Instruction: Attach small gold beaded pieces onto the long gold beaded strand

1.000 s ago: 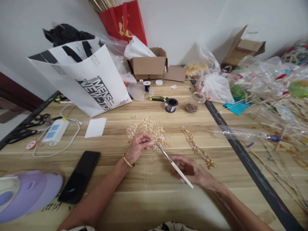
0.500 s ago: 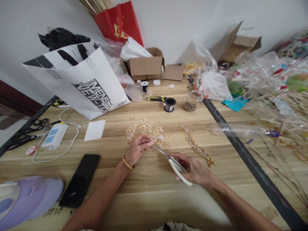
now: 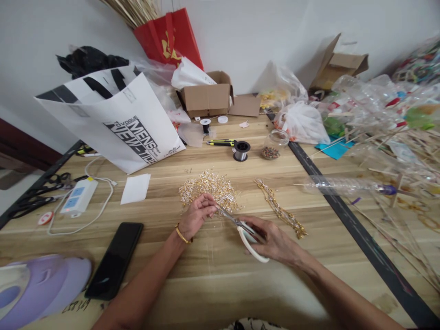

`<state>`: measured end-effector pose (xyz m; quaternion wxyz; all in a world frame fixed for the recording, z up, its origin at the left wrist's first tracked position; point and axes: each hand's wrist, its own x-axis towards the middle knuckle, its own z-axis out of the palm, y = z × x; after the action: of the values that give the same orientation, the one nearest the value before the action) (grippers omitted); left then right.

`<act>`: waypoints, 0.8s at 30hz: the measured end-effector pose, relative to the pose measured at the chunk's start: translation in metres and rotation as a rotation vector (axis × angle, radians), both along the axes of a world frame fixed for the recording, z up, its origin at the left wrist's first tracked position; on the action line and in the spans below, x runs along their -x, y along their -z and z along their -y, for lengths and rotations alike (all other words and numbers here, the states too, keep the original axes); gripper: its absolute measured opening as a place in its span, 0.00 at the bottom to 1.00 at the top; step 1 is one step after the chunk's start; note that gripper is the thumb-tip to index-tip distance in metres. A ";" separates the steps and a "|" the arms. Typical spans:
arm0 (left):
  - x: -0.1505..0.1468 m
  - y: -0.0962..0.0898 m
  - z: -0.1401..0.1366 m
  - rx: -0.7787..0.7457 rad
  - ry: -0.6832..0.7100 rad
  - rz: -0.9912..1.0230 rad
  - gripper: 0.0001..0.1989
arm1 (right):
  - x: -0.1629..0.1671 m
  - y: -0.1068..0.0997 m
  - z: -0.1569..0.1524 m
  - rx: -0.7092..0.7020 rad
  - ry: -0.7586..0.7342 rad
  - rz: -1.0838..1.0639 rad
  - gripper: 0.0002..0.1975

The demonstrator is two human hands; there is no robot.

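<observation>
Thumb and fingers of my left hand [image 3: 198, 214] are pinched together over the near edge of a heap of small gold and silver pieces [image 3: 209, 183]. Whatever sits in that pinch is too small to make out. Wrapped in my right hand [image 3: 271, 238] are white-handled scissors [image 3: 250, 245], their metal blades pointing up and left. The blade tips reach right to my left fingertips. To the right of the heap lies a bundle of gold and silver beaded strands [image 3: 280, 208].
Behind the heap are a wire spool [image 3: 241, 150], a utility knife [image 3: 222, 142] and a glass jar of beads [image 3: 275, 145]. A phone [image 3: 114, 260] and a power strip [image 3: 79, 196] lie left. Plastic bottles and sticks crowd the right side beyond a black strip [image 3: 343, 213].
The scissors' handles have shifted slightly left and up, and their blades look closer together. My left hand stays pinched in nearly the same place. The camera view has tilted a little.
</observation>
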<state>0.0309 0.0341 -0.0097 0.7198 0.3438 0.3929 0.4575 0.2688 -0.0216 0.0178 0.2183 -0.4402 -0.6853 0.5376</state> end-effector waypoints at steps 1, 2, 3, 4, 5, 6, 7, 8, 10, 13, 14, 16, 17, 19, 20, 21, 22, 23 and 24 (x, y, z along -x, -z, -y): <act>0.000 0.000 0.000 0.002 0.003 0.002 0.16 | 0.000 0.000 0.000 -0.006 0.007 -0.003 0.29; 0.000 0.000 0.000 0.005 0.006 0.004 0.16 | 0.001 0.000 0.000 -0.013 0.013 -0.004 0.28; 0.000 -0.001 0.001 0.008 0.007 0.006 0.16 | 0.001 -0.001 0.000 -0.025 0.018 -0.005 0.28; -0.001 -0.001 0.001 0.010 0.008 0.008 0.16 | 0.001 -0.001 0.000 -0.040 0.020 -0.004 0.28; -0.001 -0.002 0.001 0.011 0.009 0.012 0.16 | 0.002 -0.001 -0.001 -0.059 0.020 -0.002 0.28; -0.001 -0.003 0.002 0.012 0.010 0.014 0.16 | 0.002 -0.002 -0.001 -0.076 0.017 0.002 0.28; -0.002 -0.004 0.002 0.013 0.012 0.017 0.16 | 0.002 -0.001 -0.001 -0.095 0.015 0.005 0.28; -0.002 -0.005 0.002 0.014 0.014 0.019 0.16 | 0.003 -0.001 -0.002 -0.113 0.012 0.006 0.28; -0.002 -0.007 0.003 0.018 0.025 0.014 0.16 | 0.003 0.001 -0.004 -0.154 0.011 0.006 0.29; -0.003 -0.009 0.004 0.011 0.045 0.009 0.15 | 0.005 0.005 -0.006 -0.213 0.007 0.015 0.29; -0.003 -0.009 0.004 0.008 0.051 0.009 0.15 | 0.005 0.006 -0.007 -0.222 0.006 0.017 0.28; -0.002 -0.008 0.004 0.006 0.055 0.007 0.15 | 0.007 0.006 -0.008 -0.227 0.010 0.009 0.26; -0.002 -0.008 0.004 0.007 0.057 0.004 0.15 | 0.007 0.006 -0.008 -0.226 0.015 0.001 0.25; -0.003 -0.008 0.005 0.007 0.060 -0.003 0.16 | 0.009 0.006 -0.008 -0.221 0.028 -0.010 0.24; -0.003 -0.008 0.005 0.007 0.063 -0.004 0.16 | 0.009 0.006 -0.007 -0.218 0.033 -0.008 0.23; -0.003 -0.008 0.005 0.007 0.065 -0.004 0.16 | 0.009 0.005 -0.007 -0.219 0.037 0.000 0.23; -0.003 -0.008 0.005 0.007 0.067 -0.001 0.16 | 0.010 0.005 -0.007 -0.219 0.035 0.016 0.22; -0.003 -0.009 0.005 0.006 0.068 0.002 0.16 | 0.010 0.005 -0.006 -0.223 0.033 0.033 0.22; -0.004 -0.009 0.005 0.004 0.069 0.006 0.16 | 0.010 0.004 -0.006 -0.226 0.027 0.049 0.22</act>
<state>0.0347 0.0290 -0.0006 0.7371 0.3542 0.3797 0.4326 0.2592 -0.0156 0.0133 0.2571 -0.4351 -0.7405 0.4430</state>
